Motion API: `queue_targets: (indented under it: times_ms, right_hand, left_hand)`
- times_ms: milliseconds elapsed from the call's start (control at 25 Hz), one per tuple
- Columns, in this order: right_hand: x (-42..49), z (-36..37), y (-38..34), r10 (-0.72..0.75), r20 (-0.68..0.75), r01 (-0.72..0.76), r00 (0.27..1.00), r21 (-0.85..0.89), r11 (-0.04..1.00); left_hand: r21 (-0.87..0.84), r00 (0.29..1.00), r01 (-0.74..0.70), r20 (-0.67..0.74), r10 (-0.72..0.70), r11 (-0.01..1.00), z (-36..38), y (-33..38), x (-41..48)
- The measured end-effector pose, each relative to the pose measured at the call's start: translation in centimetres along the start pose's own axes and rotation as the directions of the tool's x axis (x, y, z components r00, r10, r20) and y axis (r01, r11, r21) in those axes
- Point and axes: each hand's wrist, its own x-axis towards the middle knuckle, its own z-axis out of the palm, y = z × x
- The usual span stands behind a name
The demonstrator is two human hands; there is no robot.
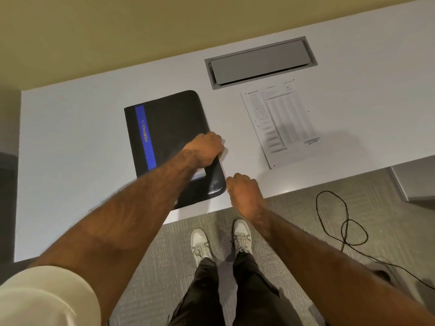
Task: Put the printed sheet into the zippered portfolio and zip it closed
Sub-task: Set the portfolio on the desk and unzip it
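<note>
A black zippered portfolio (169, 128) with a blue stripe reading PORTFOLIO lies flat on the white desk (70, 142). My left hand (204, 149) presses on its right edge, fingers curled over the cover. My right hand (244, 191) is at the portfolio's near right corner with its fingertips pinched together; whether they hold the zipper pull is hidden. The printed sheet (280, 123) lies flat on the desk to the right of the portfolio, apart from both hands.
A grey cable hatch (261, 62) is set into the desk behind the sheet. The desk's front edge runs just under my right hand. A black cable (341, 222) loops on the carpet to the right. My shoes (221, 241) are below.
</note>
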Motion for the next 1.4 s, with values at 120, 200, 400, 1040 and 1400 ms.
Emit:
queue_targets:
  times_ms: [120, 200, 400, 1040, 1400]
  right_hand:
    - [0.3, -1.0, -0.1, 0.148, 0.049, -0.156, 0.988, 0.306, 0.939]
    - [1.8, -2.5, -0.5, 0.242, 0.149, -0.284, 0.959, 0.489, 0.825]
    - [5.6, -4.9, -1.2, 0.255, 0.394, -0.469, 0.883, 0.739, 0.483]
    - [7.9, -6.1, -0.9, 0.172, 0.575, -0.592, 0.800, 0.706, 0.390]
    - [8.4, -5.4, -1.3, 0.213, 0.555, -0.590, 0.804, 0.702, 0.399]
  left_hand:
    - [-0.234, 0.966, 0.174, -0.147, -0.212, 0.956, 0.2, 1.1, -1.0]
    - [-0.567, 0.800, 0.281, -0.307, -0.515, 0.774, 1.3, 3.5, -3.1]
    - [-0.924, 0.535, 0.297, -0.047, -0.843, 0.241, 7.9, 13.2, -9.8]
    - [-0.524, 0.448, -0.195, 0.704, -0.551, -0.829, 8.6, 17.2, -2.6]
    - [-0.587, 0.283, -0.204, 0.730, -0.622, -0.783, 8.4, 17.5, -1.0]
